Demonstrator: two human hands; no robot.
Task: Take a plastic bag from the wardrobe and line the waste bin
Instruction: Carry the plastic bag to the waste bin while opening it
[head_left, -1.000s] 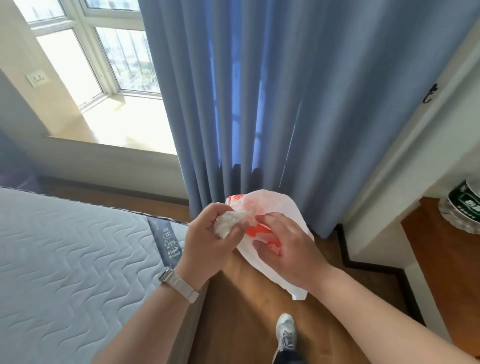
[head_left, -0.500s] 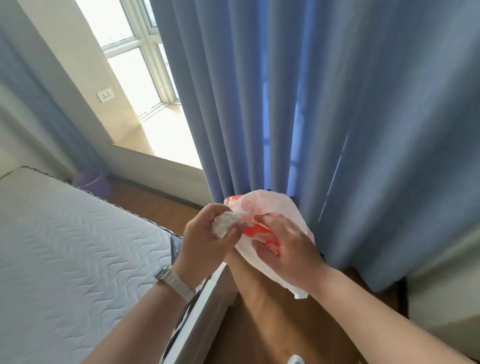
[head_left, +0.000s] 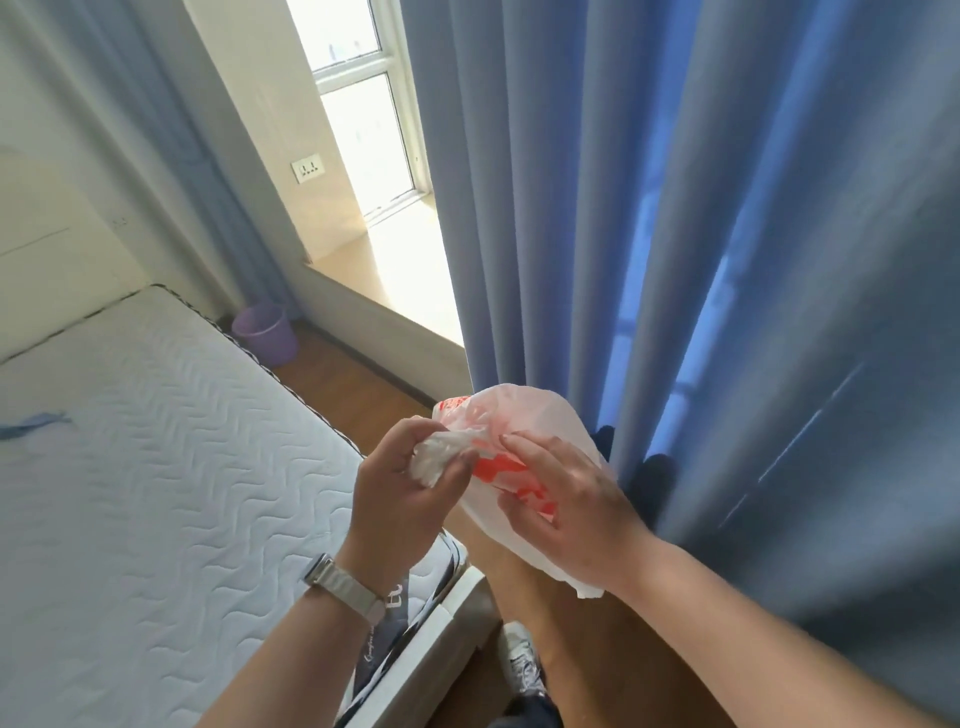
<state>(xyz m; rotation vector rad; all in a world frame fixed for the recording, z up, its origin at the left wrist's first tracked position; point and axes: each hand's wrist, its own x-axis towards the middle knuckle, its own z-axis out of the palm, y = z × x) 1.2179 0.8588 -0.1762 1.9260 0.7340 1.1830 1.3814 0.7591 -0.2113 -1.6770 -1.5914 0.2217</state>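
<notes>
A white plastic bag with red print hangs between both hands at the lower middle of the view. My left hand pinches a bunched white end of the bag between thumb and fingers. My right hand grips the bag's side from the right, its fingers pressed over the red print. A purple waste bin stands upright on the wooden floor in the far corner, between the bed and the window ledge, well away from my hands. Its inside looks unlined.
A bed with a white quilted mattress fills the left. Blue curtains hang along the right. A strip of wooden floor runs between the bed and the window ledge toward the bin. My shoe shows below.
The view has swung left, bringing the purple bin and the far corner into sight. Both hands keep the same hold on the bag.
</notes>
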